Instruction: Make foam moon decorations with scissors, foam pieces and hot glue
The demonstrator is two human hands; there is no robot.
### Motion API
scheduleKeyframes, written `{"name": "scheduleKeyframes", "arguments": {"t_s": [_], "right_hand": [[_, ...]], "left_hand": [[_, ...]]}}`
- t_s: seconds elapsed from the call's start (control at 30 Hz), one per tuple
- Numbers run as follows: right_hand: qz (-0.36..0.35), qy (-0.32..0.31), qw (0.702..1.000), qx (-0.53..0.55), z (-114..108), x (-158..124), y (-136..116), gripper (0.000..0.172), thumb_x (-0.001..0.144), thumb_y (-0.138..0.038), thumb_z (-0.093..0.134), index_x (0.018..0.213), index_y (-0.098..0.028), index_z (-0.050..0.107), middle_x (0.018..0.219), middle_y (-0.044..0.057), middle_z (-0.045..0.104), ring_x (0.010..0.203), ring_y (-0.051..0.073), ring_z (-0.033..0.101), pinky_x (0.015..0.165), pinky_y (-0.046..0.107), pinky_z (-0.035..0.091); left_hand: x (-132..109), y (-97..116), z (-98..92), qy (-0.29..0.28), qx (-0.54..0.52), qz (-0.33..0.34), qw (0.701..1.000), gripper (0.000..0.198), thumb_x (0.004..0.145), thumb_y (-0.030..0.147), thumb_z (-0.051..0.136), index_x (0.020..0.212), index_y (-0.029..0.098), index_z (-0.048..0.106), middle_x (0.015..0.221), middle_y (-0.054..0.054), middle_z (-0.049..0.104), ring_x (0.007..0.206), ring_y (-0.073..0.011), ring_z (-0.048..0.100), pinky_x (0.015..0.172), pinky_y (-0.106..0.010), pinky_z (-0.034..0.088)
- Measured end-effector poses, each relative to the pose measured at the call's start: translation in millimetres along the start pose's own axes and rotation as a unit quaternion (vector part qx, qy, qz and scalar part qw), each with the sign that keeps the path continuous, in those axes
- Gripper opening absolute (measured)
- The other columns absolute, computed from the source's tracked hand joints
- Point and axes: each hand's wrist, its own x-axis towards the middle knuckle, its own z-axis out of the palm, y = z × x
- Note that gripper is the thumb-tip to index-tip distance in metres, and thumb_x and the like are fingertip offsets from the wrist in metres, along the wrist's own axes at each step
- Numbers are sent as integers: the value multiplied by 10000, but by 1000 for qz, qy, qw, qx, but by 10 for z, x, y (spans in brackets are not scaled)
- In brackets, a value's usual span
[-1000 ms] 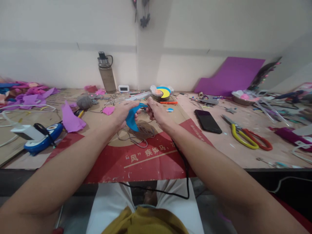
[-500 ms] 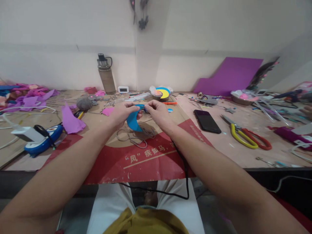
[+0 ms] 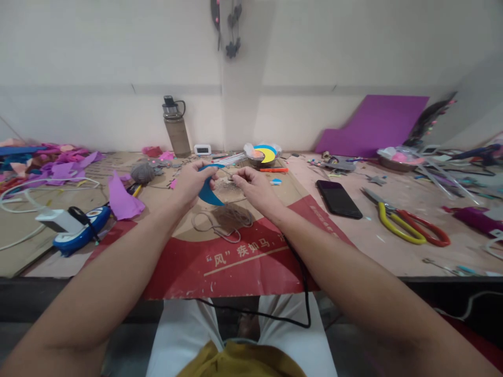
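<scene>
My left hand [image 3: 195, 183] is closed on a blue crescent-shaped piece [image 3: 211, 196], thin like felt or foam, and its pointed end hangs down. A short way to the right, my right hand [image 3: 251, 184] pinches with thumb and forefinger. What sits in that pinch is too small to make out, though a faint thin strand seems to run toward the blue crescent. Below both hands a loose grey cord [image 3: 214, 228] lies in loops on the red and brown cardboard [image 3: 176, 267].
Scissors [image 3: 404, 217] with yellow and red handles and a black phone [image 3: 338, 199] lie on the right. On the left are a blue power strip [image 3: 82, 230], purple scraps [image 3: 122, 198] and a grey yarn ball [image 3: 142, 172]. A bottle [image 3: 176, 128] and a bowl [image 3: 262, 161] stand behind.
My hands have moved a little apart, so a gap now shows between them. The blue crescent stays in my left hand. The whole view has shifted slightly.
</scene>
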Motion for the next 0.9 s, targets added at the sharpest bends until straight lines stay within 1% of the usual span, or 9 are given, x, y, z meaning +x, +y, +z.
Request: {"name": "scheduleKeyframes", "arguments": {"t_s": [0.13, 0.23, 0.4, 0.57, 0.67, 0.73, 0.8, 0.83, 0.9], "right_hand": [[44, -32, 997, 57, -17, -3, -60, 219, 818, -392, 595, 722, -200, 548, 628, -37, 453, 567, 101, 364, 537, 259, 299], [71, -50, 985, 149, -69, 10, -131, 260, 787, -450, 638, 743, -210, 551, 591, -54, 391, 513, 88, 293, 482, 250, 234], [65, -74, 967, 234, -249, 22, -331, 290, 798, -493, 648, 805, -213, 572, 576, -64, 321, 501, 85, 262, 464, 249, 211], [22, -23, 978, 208, -478, 15, -539, 314, 863, -530, 567, 846, -219, 609, 649, -27, 438, 542, 83, 371, 475, 258, 288], [3, 16, 980, 198, -595, -5, -636, 322, 895, -536, 509, 871, -237, 627, 702, -22, 501, 560, 71, 412, 478, 249, 302], [-15, 21, 977, 211, -633, -30, -676, 305, 910, -514, 487, 880, -250, 636, 720, -29, 521, 558, 58, 417, 473, 229, 296], [-31, -19, 976, 213, -623, -62, -689, 293, 903, -497, 503, 870, -246, 651, 716, -30, 542, 554, 52, 429, 472, 212, 308], [-38, -70, 977, 199, -600, -78, -686, 285, 888, -487, 534, 855, -237, 666, 716, -25, 565, 565, 58, 456, 485, 211, 336], [-43, -228, 964, 130, -531, -103, -664, 230, 826, -434, 636, 814, -216, 708, 743, -1, 639, 630, 89, 546, 551, 231, 419]], "left_hand": [[84, -13, -114, 48, 62, 71, 994, 123, 671, 226, 690, 707, 162, 591, 602, 8, 611, 437, -90, 531, 432, -206, 431], [167, -6, -214, 87, 46, 86, 991, 112, 668, 209, 680, 705, 159, 587, 591, 11, 605, 431, -90, 532, 421, -201, 415], [293, 30, -383, 141, -77, 36, 986, 147, 685, 140, 650, 645, 172, 512, 551, 30, 553, 414, -78, 492, 436, -207, 414], [357, 50, -483, 181, -149, -22, 972, 165, 736, 72, 574, 638, 174, 489, 548, 22, 535, 417, -68, 452, 430, -201, 378], [363, 61, -487, 193, -168, -49, 965, 182, 766, 58, 531, 635, 174, 479, 527, 22, 521, 420, -68, 437, 425, -196, 366], [369, 60, -489, 212, -171, -52, 961, 189, 771, 45, 516, 635, 172, 477, 517, 31, 513, 417, -62, 428, 431, -194, 368], [380, 46, -498, 229, -164, -44, 958, 183, 767, 51, 521, 637, 172, 478, 514, 39, 510, 417, -61, 429, 440, -198, 380], [384, 34, -503, 226, -157, -35, 961, 173, 763, 64, 534, 639, 172, 481, 516, 40, 512, 422, -62, 436, 445, -200, 388], [385, 10, -508, 195, -139, -10, 971, 146, 740, 86, 565, 646, 169, 491, 527, 36, 527, 437, -68, 459, 450, -205, 400]]}}
